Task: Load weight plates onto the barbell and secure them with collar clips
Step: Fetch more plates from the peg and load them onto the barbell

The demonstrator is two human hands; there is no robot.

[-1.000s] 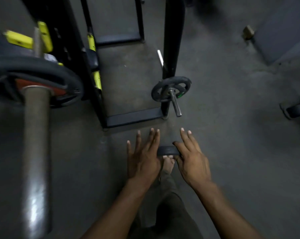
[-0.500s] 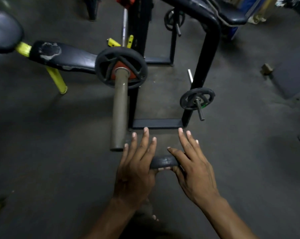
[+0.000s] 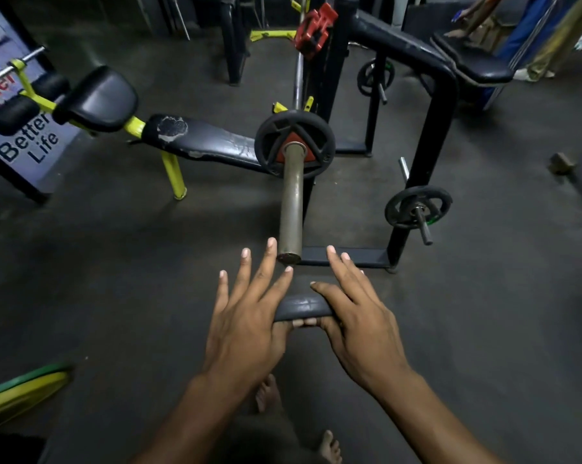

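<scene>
I hold a black weight plate (image 3: 303, 307) edge-on between both palms, just short of the barbell sleeve's end. My left hand (image 3: 246, 316) presses its left face with fingers spread; my right hand (image 3: 356, 313) presses its right face, and both thumbs curl under the rim. The steel barbell sleeve (image 3: 291, 202) points toward me, its end just above the plate. One black plate with a red centre (image 3: 294, 144) sits on the sleeve at the far end. Red collar clips (image 3: 314, 31) hang on the rack upright farther back.
A black rack frame (image 3: 427, 169) stands to the right with a small plate on a storage peg (image 3: 416, 209). A yellow-legged bench (image 3: 195, 139) lies to the left. A yellow-green plate (image 3: 21, 393) is at the lower left. My bare feet (image 3: 269, 393) are below.
My view has risen and drawn back, bringing the whole rack and bench into sight. Both hands have carried the plate up close to the sleeve's end.
</scene>
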